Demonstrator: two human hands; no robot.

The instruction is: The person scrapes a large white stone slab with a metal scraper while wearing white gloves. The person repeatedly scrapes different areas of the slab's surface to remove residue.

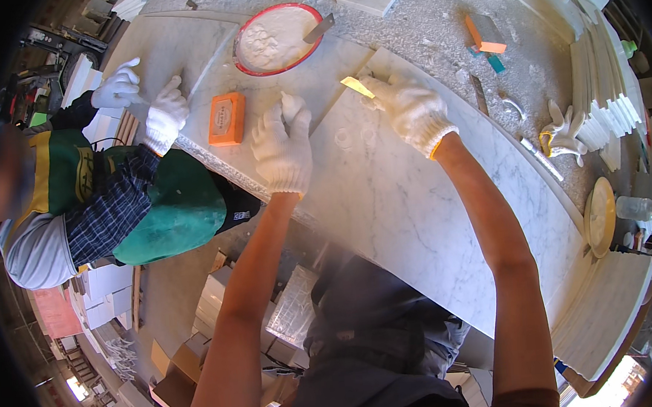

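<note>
My right hand (pixel 409 109), in a white knit glove, grips a small yellow scraper blade (pixel 357 87) at the far end of a white marble slab (pixel 416 197). In a matching glove, my left hand (pixel 284 144) rests flat on the slab's left edge, fingers pointing away from me. An orange rectangular block (pixel 227 118) lies just left of that hand. Beyond both hands sits a red-rimmed bowl (pixel 247 63) of white paste with a putty knife (pixel 318 28) lying in it.
A co-worker in a green apron (pixel 167 207) stands at the left, both gloved hands (pixel 145 103) on the neighbouring slab. A spare pair of gloves (pixel 563 134), orange and teal blocks (pixel 486 45), stacked white tiles (pixel 597 86) and a plastic bottle (pixel 638 207) lie at the right.
</note>
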